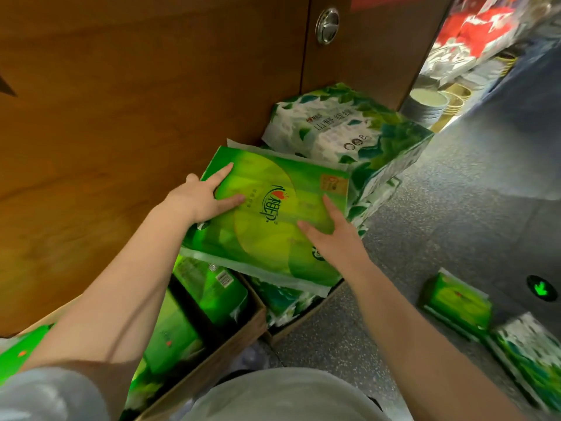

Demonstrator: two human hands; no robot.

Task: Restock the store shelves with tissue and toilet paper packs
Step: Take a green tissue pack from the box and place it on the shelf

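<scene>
Here the person's left hand (204,199) grips the far-left edge of a bright green tissue pack (267,220), its fingers (223,174) spread and curled over the top face, while the right hand (334,238) lies on the pack's near-right part with fingers straight and relaxed. The pack sits tilted above an open cardboard box (243,329) holding more green packs, on the floor (440,226) against a brown wooden door (136,86). Just beyond it, touching, stands a white-and-green leaf-printed toilet paper pack (349,126); two more packs lie apart on the floor to the right.
</scene>
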